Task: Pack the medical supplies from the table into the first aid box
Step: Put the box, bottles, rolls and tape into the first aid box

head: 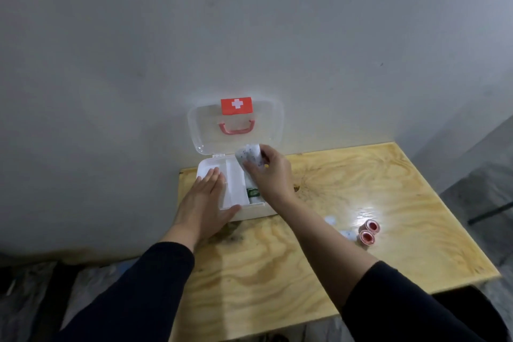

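Right now I see the first aid box (pixel 251 209) sitting at the far left corner of the wooden table (pixel 361 175), its clear lid (pixel 202 130) standing upright against the grey wall (pixel 111 64), red cross label and pink handle facing me. My left hand (pixel 205 203) lies flat and spread, palm down, on the box's left side, thumb stretched along the front rim. My right hand (pixel 270 172) hovers over the box's right side, at about 1 o'clock from the left hand, fingers pinching a clear plastic packet (pixel 248 157) with dark specks. Inside the box a white flat pack (pixel 236 186) lies lengthwise in the middle, and a small green item (pixel 252 192) shows just beside it, at its 3 o'clock. At 4 o'clock from the box, well apart, two pink tape rolls (pixel 369 231) stand touching each other. Pale, blurred packets (pixel 340 228) lie just beside them at their 9 o'clock; I cannot tell what they are.
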### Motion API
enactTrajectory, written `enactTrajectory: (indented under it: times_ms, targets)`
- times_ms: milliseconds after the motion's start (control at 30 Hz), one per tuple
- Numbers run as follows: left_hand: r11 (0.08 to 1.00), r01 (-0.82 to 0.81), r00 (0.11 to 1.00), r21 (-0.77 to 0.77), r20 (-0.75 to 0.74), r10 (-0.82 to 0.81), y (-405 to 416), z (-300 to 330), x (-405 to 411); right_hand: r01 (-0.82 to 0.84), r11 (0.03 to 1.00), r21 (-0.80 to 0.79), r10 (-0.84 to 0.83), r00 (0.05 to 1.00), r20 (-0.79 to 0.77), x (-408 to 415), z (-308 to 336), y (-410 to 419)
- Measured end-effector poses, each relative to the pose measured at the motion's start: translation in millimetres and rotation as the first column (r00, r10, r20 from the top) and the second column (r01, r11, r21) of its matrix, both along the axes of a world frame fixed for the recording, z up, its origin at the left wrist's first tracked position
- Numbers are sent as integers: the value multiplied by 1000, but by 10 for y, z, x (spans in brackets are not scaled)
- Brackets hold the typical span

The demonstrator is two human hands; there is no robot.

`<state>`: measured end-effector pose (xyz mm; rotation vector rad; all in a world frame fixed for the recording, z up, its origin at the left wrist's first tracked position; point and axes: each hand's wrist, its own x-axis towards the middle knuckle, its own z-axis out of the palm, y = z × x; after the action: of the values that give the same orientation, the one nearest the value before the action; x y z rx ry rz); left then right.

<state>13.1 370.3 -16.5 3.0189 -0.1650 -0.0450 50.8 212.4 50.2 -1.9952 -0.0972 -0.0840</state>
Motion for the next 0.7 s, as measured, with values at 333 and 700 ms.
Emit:
enactTrajectory:
  times_ms: [333,700]
  targets:
    - [997,15,1000,-77,0,-16,-58,-118,-265,64,986,-152,-91,980,-178,40,-466,177]
    - [999,36,999,15,24,-36,-31,-194,-226,8,914,-405,-104,971,-217,80,-502,125]
